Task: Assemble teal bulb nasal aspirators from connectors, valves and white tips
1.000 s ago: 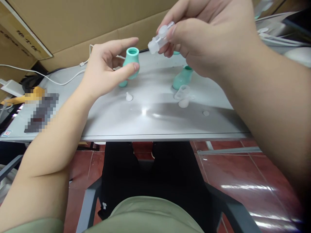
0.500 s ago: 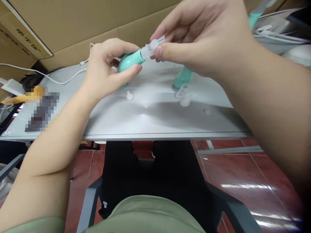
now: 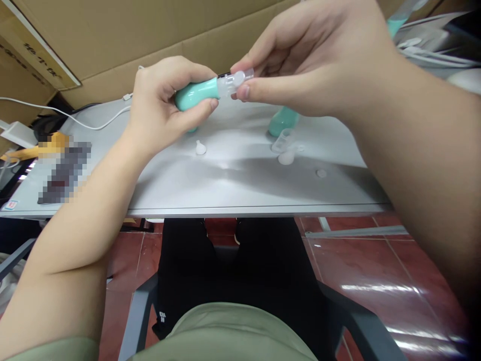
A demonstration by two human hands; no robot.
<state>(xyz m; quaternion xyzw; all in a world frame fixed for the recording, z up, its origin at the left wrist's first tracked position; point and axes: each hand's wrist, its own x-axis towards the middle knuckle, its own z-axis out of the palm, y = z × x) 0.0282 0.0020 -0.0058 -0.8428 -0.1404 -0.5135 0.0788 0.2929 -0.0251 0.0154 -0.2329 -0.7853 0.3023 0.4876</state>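
My left hand (image 3: 169, 98) is wrapped round a turquoise squeeze bulb (image 3: 197, 94), held above the table with its neck to the right. Between the thumb and fingers of my right hand (image 3: 296, 65) is a clear plastic nozzle piece (image 3: 230, 84), which meets the mouth of the bulb. Whether it is seated there I cannot tell. On the table below lie a small white funnel-shaped tip (image 3: 201, 148), a clear cup-like part (image 3: 282, 141), another whitish tip (image 3: 286, 158) and a small round white piece (image 3: 320, 173). A second turquoise bulb (image 3: 282, 122) stands partly behind my right hand.
Cardboard (image 3: 143, 35) walls off the back of the grey table (image 3: 225, 193). A white cable (image 3: 93, 128) and a blurred-out dark object (image 3: 65, 173) are at left. Another turquoise-and-clear item (image 3: 399, 22) and cables (image 3: 432, 57) are at the upper right.
The bulb and nozzle have tilted from slanting up to nearly level. My right hand has come down slightly; both hands keep their hold.
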